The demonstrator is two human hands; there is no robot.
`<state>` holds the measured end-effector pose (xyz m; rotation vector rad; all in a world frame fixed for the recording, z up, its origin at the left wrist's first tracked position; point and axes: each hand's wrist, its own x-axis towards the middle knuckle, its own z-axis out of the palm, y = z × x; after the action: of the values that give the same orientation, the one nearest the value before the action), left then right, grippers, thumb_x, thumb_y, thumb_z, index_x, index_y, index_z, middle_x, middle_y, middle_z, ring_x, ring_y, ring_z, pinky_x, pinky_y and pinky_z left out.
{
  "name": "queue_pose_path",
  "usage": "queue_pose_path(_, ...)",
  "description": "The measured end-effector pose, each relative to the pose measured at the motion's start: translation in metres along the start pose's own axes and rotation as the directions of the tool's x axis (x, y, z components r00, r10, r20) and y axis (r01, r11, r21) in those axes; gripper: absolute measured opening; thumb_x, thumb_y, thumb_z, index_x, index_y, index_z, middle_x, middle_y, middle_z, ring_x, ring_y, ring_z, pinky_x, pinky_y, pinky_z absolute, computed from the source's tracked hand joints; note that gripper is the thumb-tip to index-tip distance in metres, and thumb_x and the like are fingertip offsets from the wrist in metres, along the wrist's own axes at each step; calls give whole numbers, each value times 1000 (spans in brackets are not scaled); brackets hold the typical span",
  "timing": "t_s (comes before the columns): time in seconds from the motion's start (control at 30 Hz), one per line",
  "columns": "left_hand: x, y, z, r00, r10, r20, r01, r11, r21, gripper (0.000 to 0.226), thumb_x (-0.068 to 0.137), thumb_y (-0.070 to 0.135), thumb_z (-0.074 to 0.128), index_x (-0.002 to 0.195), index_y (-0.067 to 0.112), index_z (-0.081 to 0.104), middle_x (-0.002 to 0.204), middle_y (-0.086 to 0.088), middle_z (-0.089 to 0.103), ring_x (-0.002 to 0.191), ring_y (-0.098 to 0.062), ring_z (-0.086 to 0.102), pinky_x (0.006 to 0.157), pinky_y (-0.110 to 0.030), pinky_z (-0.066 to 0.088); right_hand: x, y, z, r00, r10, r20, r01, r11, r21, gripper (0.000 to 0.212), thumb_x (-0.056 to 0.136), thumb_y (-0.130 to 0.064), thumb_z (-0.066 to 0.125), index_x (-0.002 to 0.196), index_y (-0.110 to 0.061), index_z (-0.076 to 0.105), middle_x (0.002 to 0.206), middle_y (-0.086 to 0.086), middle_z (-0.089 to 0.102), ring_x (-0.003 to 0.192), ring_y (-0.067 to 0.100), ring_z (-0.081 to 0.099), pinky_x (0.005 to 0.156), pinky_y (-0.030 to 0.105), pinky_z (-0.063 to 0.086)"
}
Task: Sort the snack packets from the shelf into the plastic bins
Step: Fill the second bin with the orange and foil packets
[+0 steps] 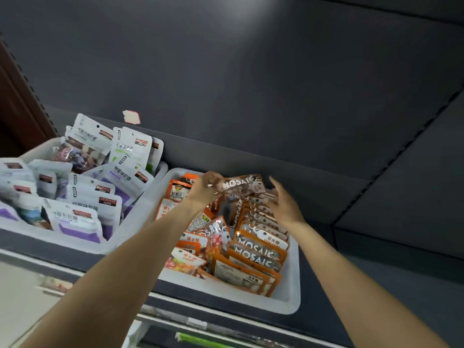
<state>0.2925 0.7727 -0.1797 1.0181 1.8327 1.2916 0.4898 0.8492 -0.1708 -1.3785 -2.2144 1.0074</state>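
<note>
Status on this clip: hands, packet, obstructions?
Left hand pinches MOSAIC packet above right bin. Right hand open, on the upright packet row. Nothing in the way.

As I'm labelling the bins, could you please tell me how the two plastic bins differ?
The left bin holds white and purple packets, piled loosely; the right bin holds orange packets, many filed in a row. Both hands work over the right bin, none over the left bin. Both are translucent white plastic, side by side on the shelf.

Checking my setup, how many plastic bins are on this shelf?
2: one bin at left with white and purple packets, one bin at right with orange Mosaic packets, side by side.
</note>
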Motion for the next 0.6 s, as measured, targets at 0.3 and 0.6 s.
queue_pose_path(0.3, 7, -4, 19, 999, 48, 5, -46, 923, 381, 15, 93, 10, 53, 105, 6, 62, 109, -12, 65, 105, -29, 60, 77, -27, 45, 11, -2, 0, 957, -217, -194, 164, 953, -253, 14, 99, -21, 46, 93, -20, 58, 91, -5, 63, 84, 12, 62, 65, 27, 49)
queue_pose_path(0.6, -8, 7, 33, 978, 37, 206, -117, 913, 392, 48, 91, 24, 61, 135, 18, 42, 136, -7, 51, 126, -26, 48, 97, -29, 42, 7, 1, -11, 968, -195, 156, 250, 755, -606, 26, 93, -26, 57, 119, -24, 62, 111, 2, 57, 98, 19, 59, 77, 29, 50)
